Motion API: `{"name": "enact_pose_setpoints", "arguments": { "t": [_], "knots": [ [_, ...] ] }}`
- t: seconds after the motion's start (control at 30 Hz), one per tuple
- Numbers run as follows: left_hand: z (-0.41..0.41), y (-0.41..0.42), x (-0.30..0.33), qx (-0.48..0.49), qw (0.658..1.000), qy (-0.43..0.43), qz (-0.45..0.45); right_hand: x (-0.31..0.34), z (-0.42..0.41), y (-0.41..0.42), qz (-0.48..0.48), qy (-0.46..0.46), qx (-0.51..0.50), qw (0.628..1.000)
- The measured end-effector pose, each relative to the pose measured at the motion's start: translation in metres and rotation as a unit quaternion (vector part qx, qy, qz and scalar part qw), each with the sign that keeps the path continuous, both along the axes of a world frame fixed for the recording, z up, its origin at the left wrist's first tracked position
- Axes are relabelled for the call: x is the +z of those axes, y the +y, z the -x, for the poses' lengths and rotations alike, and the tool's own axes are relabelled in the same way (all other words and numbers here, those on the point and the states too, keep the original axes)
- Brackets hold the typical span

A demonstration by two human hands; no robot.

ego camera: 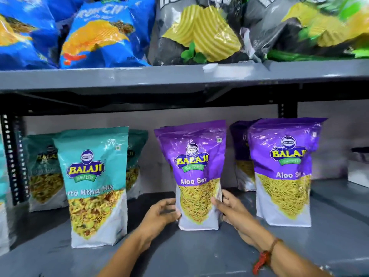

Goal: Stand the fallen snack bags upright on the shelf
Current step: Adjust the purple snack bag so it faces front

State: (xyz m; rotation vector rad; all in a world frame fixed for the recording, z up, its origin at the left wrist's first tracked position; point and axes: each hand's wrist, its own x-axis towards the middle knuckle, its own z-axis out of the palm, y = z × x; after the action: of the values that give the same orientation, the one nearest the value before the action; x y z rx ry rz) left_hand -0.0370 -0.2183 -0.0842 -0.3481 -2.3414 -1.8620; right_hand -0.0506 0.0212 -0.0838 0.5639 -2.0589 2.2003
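Observation:
A purple Aloo Sev bag (196, 170) stands upright in the middle of the grey lower shelf (179, 254). My left hand (162, 213) presses its lower left side and my right hand (232, 209) its lower right side, fingers curled around the edges. A second purple Aloo Sev bag (283, 172) stands upright to the right, with another purple bag (240, 156) behind it. To the left a teal Mitha Mix bag (95, 186) stands upright, with more teal bags (45, 170) behind it.
The upper shelf board (179, 76) hangs low over the bags and carries blue chip bags (99, 35) and grey chip bags (201, 31). A perforated black upright (12, 160) stands at the left. A white box (358, 172) sits at the far right.

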Motion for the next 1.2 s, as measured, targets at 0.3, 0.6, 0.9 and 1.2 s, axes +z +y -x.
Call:
{"name": "enact_pose_setpoints", "arguments": {
  "t": [0.3,0.6,0.9,1.2],
  "knots": [
    [-0.024,-0.009,-0.005,0.003,1.0,0.006,-0.004,0.006,-0.019,-0.005,-0.037,-0.027,-0.003,0.999],
    [-0.041,0.007,-0.004,0.104,0.985,0.135,0.033,0.007,-0.026,0.004,-0.049,0.036,-0.068,0.996],
    [-0.075,0.167,0.035,0.038,0.913,0.396,0.095,0.032,-0.067,0.113,-0.071,0.328,-0.511,0.792],
    [0.016,0.237,0.005,-0.14,0.988,0.031,0.057,-0.001,-0.022,0.241,-0.164,0.019,-0.175,0.971]
  ]
}}
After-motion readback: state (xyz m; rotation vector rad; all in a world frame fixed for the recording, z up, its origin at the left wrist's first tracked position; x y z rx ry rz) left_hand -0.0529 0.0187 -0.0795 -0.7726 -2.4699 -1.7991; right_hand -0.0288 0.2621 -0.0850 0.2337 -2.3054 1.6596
